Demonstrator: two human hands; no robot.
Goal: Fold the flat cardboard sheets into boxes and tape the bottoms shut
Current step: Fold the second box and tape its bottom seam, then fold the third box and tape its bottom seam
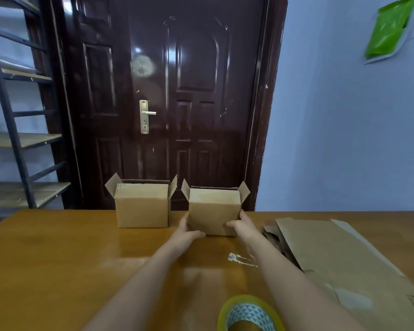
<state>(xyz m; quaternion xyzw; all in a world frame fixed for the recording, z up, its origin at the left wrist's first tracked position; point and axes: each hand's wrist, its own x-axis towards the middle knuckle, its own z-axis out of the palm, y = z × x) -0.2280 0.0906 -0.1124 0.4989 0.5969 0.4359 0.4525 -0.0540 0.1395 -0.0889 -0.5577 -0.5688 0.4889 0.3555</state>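
Note:
Two folded cardboard boxes stand upright with top flaps open near the far edge of the wooden table. The left box stands alone. The right box is held from both sides: my left hand grips its lower left corner and my right hand grips its lower right side, thumb on the front face. A stack of flat cardboard sheets lies on the right of the table. A roll of clear tape lies at the near edge, between my forearms.
A dark brown door stands right behind the table. A metal shelf rack is at the left. A strip of white residue marks the tabletop. A green bag hangs on the blue wall.

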